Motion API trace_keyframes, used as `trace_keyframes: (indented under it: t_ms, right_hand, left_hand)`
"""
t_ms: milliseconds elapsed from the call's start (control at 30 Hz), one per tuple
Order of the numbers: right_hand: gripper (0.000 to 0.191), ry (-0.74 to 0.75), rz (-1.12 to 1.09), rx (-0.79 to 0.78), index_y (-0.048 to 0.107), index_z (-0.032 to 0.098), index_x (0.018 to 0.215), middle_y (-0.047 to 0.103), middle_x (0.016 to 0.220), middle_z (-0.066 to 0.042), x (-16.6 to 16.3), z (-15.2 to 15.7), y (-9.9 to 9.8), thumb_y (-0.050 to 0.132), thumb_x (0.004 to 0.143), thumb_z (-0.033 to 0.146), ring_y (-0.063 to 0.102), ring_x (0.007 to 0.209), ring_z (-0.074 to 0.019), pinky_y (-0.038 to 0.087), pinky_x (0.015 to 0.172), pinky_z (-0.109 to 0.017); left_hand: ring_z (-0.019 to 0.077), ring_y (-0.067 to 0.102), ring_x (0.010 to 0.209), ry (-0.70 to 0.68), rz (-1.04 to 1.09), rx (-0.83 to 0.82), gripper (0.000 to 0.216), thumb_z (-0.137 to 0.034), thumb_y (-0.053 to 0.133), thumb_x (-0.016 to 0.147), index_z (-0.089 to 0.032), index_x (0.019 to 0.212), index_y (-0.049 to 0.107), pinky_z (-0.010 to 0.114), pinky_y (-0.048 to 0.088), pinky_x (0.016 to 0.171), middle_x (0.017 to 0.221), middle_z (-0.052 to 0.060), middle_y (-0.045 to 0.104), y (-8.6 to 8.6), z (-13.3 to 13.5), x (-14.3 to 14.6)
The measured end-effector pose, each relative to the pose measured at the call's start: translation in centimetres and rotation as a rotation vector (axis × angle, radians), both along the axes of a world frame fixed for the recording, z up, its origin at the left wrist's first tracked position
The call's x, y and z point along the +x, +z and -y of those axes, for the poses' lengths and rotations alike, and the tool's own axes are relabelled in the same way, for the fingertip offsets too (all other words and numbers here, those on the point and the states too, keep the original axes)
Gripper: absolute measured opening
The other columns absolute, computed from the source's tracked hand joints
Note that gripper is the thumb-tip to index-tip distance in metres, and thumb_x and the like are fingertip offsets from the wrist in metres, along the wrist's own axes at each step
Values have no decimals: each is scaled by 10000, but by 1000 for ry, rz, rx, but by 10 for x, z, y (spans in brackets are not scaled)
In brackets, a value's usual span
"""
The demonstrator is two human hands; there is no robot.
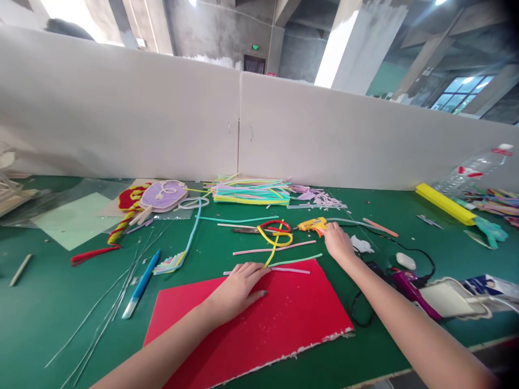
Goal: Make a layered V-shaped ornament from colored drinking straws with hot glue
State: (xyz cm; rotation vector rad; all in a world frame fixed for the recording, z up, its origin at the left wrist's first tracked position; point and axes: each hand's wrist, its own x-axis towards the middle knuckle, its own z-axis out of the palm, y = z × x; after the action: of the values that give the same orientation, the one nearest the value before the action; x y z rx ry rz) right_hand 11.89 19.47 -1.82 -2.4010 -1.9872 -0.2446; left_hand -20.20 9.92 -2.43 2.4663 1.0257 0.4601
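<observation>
My left hand [242, 287] lies palm down on the far edge of a red board [300, 308], its thumb apart from the fingers. Its fingertips touch or nearly touch the lower end of a looped yellow pipe cleaner [275, 241]; whether they press on it is unclear. My right hand [338, 242] is closed around the handle of a yellow glue gun [312, 223], whose nozzle points left. Red-handled scissors [247, 230] lie partly under the yellow loop. Close by are a pink pipe cleaner [279, 248] and a green one [298, 260].
A bundle of pastel pipe cleaners [251, 192] lies by the partition [284, 129]. To the left are a purple fan-shaped piece [164, 195], a blue pen [141, 283] and thin wires [107, 319]. Rightward are a black cable [424, 252], a yellow bar [444, 204] and a plastic bottle [472, 170].
</observation>
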Motion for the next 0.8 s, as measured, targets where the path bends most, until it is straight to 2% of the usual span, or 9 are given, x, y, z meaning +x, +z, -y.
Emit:
trace_keyframes:
  t_ms: [133,200,300,367,433,533,667,800]
  right_hand:
    - [270,31,-41,-1,559,99,1027,589,1000,-144,-2,-6,-1,384,943,286,584,952,-225,425,743,-291]
    - [303,46,-48,16,585,76,990,584,977,-173,-8,-6,3,393,935,303,577,952,-260,429,751,-324]
    - [364,122,-56,61,584,52,1032,545,1053,-223,-25,-3,15,379,933,337,534,1021,-309,418,813,-389]
    - [315,267,-87,43,587,122,1071,553,1095,-162,-42,-1,22,419,923,344,521,1059,-263,403,878,-356]
    - [220,434,-133,-26,617,217,1025,590,1066,-59,-59,0,26,501,892,348,546,1028,-180,407,883,-263]
    - [134,571,-174,-112,641,241,940,623,1007,-8,-80,-1,26,597,836,313,572,989,-142,420,850,-219]
    - [84,600,-174,-171,640,200,894,645,970,-38,-91,-4,23,611,816,217,603,940,-166,437,791,-246]
    - [44,589,-146,-213,628,189,829,656,914,-39,-94,-5,24,584,826,188,632,843,-168,429,673,-229]
  left_hand:
    - [216,485,1169,37,3,-8,401,-291,489,895,-248,1292,454,384,387,1003,1291,67,528,0,0,1]
    - [207,510,1144,92,21,-15,362,-275,478,900,-230,1259,484,362,406,987,1273,67,543,1,-1,2]
    - [191,545,1093,181,73,-19,270,-253,461,906,-217,1159,550,324,432,949,1191,58,589,5,-7,5]
    - [185,569,1031,230,95,-7,188,-243,466,902,-216,1042,589,311,443,911,1095,44,619,8,-13,7]
    - [180,587,942,287,86,4,122,-235,477,893,-208,920,593,297,455,841,1006,33,624,10,-19,9]
    - [177,586,816,389,25,24,94,-255,514,868,-197,804,552,273,448,712,875,22,611,9,-26,14]
    - [164,579,699,502,-57,-9,61,-261,529,855,-207,829,518,240,387,581,755,-1,591,10,-33,19]
    - [155,584,678,488,-67,-53,86,-224,489,881,-216,955,532,230,369,559,780,4,622,15,-37,19]
